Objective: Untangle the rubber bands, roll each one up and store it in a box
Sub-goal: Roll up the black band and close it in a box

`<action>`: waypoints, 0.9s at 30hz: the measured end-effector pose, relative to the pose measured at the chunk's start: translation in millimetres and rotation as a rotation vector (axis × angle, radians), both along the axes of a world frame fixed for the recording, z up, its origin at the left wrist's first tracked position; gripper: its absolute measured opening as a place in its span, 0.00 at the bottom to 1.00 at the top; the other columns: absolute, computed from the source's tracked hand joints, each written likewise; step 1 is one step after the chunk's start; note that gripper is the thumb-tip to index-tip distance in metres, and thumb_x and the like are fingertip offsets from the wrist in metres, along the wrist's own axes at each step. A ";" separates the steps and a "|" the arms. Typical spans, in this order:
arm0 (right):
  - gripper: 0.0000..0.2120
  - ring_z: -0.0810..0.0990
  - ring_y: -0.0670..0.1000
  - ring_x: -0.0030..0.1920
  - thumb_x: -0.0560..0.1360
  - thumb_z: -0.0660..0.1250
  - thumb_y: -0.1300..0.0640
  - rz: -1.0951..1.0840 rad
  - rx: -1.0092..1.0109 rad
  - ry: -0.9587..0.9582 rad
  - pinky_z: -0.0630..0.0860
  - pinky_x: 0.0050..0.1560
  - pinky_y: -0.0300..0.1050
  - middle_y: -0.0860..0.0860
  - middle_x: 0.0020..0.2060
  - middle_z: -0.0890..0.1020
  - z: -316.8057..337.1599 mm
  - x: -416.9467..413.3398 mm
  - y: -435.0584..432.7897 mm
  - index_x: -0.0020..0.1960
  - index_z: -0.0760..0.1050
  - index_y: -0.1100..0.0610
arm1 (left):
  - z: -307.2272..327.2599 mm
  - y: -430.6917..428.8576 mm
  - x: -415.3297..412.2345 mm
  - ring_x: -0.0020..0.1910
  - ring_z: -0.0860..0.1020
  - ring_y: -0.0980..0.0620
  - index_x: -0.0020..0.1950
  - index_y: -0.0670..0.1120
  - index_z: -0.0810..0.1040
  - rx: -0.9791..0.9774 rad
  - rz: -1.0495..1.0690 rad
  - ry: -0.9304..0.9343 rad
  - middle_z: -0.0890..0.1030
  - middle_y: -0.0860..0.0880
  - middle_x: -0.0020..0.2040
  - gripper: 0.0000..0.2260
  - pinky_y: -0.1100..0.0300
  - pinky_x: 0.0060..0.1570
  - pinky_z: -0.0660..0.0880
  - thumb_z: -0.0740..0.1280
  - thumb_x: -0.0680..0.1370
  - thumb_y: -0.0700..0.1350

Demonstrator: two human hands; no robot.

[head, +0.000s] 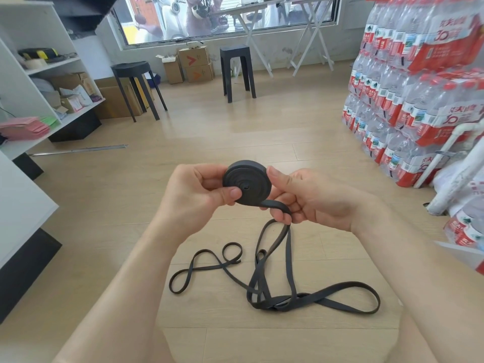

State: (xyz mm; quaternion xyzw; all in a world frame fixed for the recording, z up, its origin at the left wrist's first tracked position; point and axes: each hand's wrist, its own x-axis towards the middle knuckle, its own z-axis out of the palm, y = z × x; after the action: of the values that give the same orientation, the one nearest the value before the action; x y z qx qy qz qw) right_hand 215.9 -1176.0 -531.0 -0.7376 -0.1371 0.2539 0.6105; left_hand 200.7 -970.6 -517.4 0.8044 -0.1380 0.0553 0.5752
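Note:
A black rubber band is wound into a flat coil (247, 182) held up in front of me. My left hand (199, 195) pinches the coil, thumb on its face near the centre. My right hand (311, 197) grips the coil's right edge, and the loose tail (275, 204) runs out over its fingers. The unrolled remainder hangs down to the wooden floor and lies there in tangled black loops (275, 292). A thinner loop (199, 268) curls out to the left of the tangle. No storage box for the bands shows clearly.
Two black stools (136, 82) (237, 72) and cardboard boxes (193, 64) stand by the far wall under a window. White shelves (44, 82) line the left side. Stacked packs of water bottles (419, 95) fill the right side. A metal strip (78, 150) lies on the floor.

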 end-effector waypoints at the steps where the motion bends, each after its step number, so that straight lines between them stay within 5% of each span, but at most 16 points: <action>1: 0.34 0.74 0.47 0.30 0.63 0.62 0.29 -0.003 -0.005 -0.001 0.66 0.33 0.39 0.53 0.30 0.80 0.4 -0.3 -0.3 0.43 0.81 0.61 | 0.6 0.3 -0.1 0.32 0.79 0.54 0.42 0.55 0.82 0.025 -0.002 -0.001 0.85 0.53 0.35 0.18 0.63 0.39 0.79 0.72 0.69 0.30; 7: 0.42 0.74 0.47 0.30 0.64 0.63 0.30 -0.014 -0.033 -0.013 0.64 0.35 0.41 0.53 0.31 0.80 -4.3 0.3 1.7 0.52 0.79 0.71 | 1.4 -1.1 0.2 0.31 0.78 0.62 0.42 0.56 0.81 0.192 -0.039 -0.016 0.83 0.59 0.33 0.20 0.69 0.38 0.76 0.71 0.69 0.29; 10: 0.37 0.74 0.47 0.31 0.66 0.67 0.34 -0.008 0.029 0.026 0.64 0.40 0.44 0.53 0.32 0.80 -7.3 0.5 3.6 0.55 0.79 0.67 | -0.9 -0.4 1.4 0.37 0.82 0.61 0.44 0.55 0.81 0.213 -0.053 -0.008 0.85 0.58 0.37 0.18 0.70 0.41 0.76 0.71 0.70 0.30; 16: 0.26 0.74 0.48 0.33 0.66 0.70 0.38 -0.008 0.171 0.120 0.64 0.41 0.43 0.53 0.32 0.79 -9.4 2.7 1.4 0.51 0.81 0.60 | -8.3 2.0 2.8 0.44 0.82 0.56 0.51 0.47 0.81 0.002 -0.092 0.106 0.85 0.50 0.45 0.11 0.67 0.44 0.76 0.72 0.71 0.35; 19: 0.25 0.74 0.47 0.33 0.65 0.70 0.39 0.005 0.299 0.169 0.64 0.39 0.42 0.53 0.33 0.79 -8.4 2.4 0.2 0.52 0.81 0.59 | -12.1 0.4 3.1 0.46 0.82 0.53 0.54 0.44 0.81 -0.152 -0.143 0.187 0.85 0.47 0.49 0.16 0.66 0.42 0.75 0.75 0.67 0.40; 23: 0.30 0.75 0.47 0.32 0.64 0.70 0.39 0.011 0.418 0.232 0.68 0.33 0.36 0.52 0.32 0.78 -7.1 0.4 1.0 0.55 0.78 0.60 | -18.5 -8.6 3.3 0.35 0.74 0.54 0.48 0.49 0.85 -0.326 -0.151 0.193 0.84 0.48 0.41 0.14 0.63 0.34 0.67 0.78 0.63 0.43; 27: 0.31 0.76 0.48 0.33 0.62 0.75 0.37 0.073 0.486 0.268 0.71 0.32 0.35 0.52 0.34 0.79 -8.2 -0.9 1.4 0.54 0.81 0.59 | -15.8 -11.4 0.6 0.36 0.80 0.51 0.45 0.47 0.85 -0.353 -0.109 0.102 0.85 0.47 0.38 0.11 0.63 0.35 0.72 0.78 0.64 0.39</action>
State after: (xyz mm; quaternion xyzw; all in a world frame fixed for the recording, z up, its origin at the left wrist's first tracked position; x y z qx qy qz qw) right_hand 215.0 -1174.6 -539.2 -0.5240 -0.1383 0.3306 0.7727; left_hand 201.2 -982.1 -533.2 0.6841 -0.1399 0.0066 0.7158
